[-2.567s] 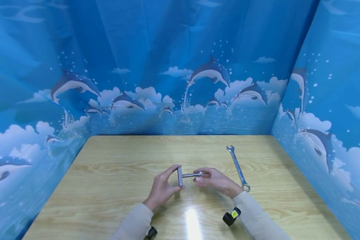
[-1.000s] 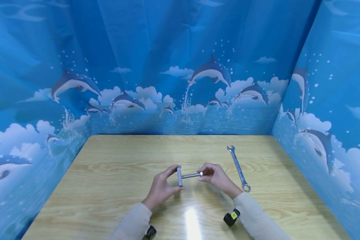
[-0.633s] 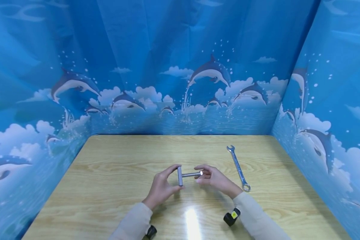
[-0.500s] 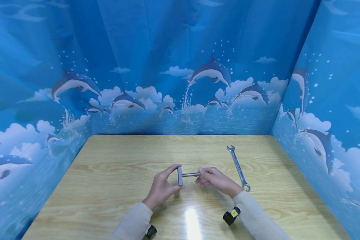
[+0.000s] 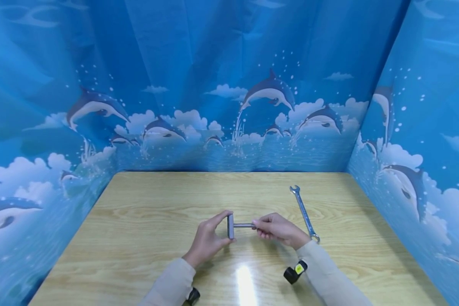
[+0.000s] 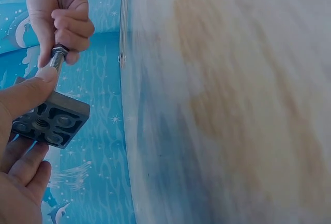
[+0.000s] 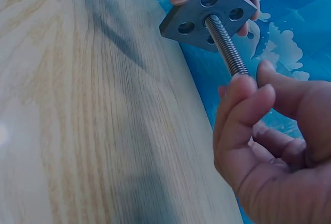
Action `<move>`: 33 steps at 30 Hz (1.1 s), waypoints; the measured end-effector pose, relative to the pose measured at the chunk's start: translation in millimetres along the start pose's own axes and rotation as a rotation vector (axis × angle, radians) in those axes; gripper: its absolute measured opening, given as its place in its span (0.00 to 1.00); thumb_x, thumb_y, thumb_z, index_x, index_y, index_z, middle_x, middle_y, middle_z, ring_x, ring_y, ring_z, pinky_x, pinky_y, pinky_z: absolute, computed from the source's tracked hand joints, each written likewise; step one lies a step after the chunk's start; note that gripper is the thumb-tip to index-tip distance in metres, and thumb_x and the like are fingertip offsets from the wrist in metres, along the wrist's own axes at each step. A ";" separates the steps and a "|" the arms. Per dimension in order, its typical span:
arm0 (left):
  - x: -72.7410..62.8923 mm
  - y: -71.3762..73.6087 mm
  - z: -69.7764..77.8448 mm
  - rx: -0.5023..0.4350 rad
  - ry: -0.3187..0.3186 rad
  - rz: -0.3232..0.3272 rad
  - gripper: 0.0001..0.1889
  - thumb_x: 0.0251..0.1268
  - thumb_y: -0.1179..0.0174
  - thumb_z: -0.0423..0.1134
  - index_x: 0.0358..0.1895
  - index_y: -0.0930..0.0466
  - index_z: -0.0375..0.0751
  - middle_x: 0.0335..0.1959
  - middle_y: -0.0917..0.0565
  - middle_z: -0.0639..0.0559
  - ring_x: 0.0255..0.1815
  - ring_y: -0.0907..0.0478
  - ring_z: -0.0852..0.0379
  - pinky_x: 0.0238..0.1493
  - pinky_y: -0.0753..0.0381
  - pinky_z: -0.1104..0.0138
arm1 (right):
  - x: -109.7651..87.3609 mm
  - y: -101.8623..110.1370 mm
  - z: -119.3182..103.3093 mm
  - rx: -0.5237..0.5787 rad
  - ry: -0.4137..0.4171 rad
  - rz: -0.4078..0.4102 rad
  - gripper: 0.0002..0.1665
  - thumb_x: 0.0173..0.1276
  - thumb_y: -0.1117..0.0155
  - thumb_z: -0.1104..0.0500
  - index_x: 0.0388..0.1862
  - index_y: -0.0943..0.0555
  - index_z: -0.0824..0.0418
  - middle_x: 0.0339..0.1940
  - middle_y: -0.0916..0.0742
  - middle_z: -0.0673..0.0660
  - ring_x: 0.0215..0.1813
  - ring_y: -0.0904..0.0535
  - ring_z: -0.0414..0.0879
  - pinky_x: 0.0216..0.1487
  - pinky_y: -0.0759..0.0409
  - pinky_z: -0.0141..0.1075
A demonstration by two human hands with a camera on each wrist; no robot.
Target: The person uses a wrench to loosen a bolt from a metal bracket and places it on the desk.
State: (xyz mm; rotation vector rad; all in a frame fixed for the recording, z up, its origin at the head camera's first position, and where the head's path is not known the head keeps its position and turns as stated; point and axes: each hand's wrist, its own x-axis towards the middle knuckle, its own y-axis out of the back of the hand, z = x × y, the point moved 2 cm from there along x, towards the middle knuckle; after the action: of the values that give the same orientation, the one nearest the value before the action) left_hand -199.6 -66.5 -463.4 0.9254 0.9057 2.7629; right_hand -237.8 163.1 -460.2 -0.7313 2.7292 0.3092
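My left hand (image 5: 206, 241) holds the edges of a square grey metal plate (image 5: 230, 226) between thumb and fingers, with the plate upright. A threaded bolt (image 5: 244, 225) stands out from the plate's centre towards the right. My right hand (image 5: 281, 230) pinches the bolt's far end with thumb and index finger. In the right wrist view, the plate (image 7: 220, 4) shows round holes about the threaded bolt (image 7: 226, 45). From the left wrist view, a hex piece (image 6: 60, 49) sits on the bolt at the right fingers; whether it is a head or a nut, I cannot tell.
A combination wrench (image 5: 305, 214) lies on the wooden table (image 5: 157, 208) to the right, its ring end close to my right wrist. Blue dolphin-print curtains (image 5: 214, 85) enclose the table at the back and sides.
My right fingers loosened around the bolt's end, turned, and now pinch it again, covering the hex end in the head view. The plate and bolt have shifted slightly; the wrench stays put.
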 end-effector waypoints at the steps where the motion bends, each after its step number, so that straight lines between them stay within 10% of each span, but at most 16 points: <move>1: 0.0 0.1 0.2 -0.001 0.007 -0.001 0.40 0.33 0.21 0.31 0.60 0.25 0.44 0.58 0.20 0.49 0.60 0.24 0.53 0.62 0.25 0.65 | -0.1 0.6 0.4 0.001 0.011 0.021 0.25 0.70 0.40 0.51 0.47 0.21 0.75 0.27 0.17 0.52 0.27 0.25 0.37 0.28 0.23 0.27; 13: 2.6 3.2 -1.2 -0.106 0.102 0.029 0.41 0.36 0.22 0.32 0.62 0.26 0.43 0.59 0.21 0.47 0.61 0.24 0.51 0.62 0.24 0.63 | -0.8 -0.3 7.2 -0.050 0.069 0.285 0.22 0.58 0.28 0.60 0.50 0.20 0.68 0.42 0.15 0.56 0.41 0.19 0.45 0.47 0.16 0.37; 33: 13.1 -4.0 -34.6 -0.234 0.377 -0.105 0.40 0.41 0.24 0.30 0.62 0.33 0.34 0.62 0.25 0.37 0.64 0.28 0.41 0.65 0.28 0.55 | 8.1 24.6 44.3 0.330 0.026 0.677 0.25 0.63 0.33 0.65 0.57 0.25 0.75 0.44 0.16 0.58 0.37 0.19 0.36 0.44 0.17 0.26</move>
State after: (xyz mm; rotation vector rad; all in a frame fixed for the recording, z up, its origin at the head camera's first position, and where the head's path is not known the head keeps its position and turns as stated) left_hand -230.6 -77.4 -481.0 0.3177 0.6264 2.9170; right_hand -247.1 192.7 -501.1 0.2895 2.8621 -0.0201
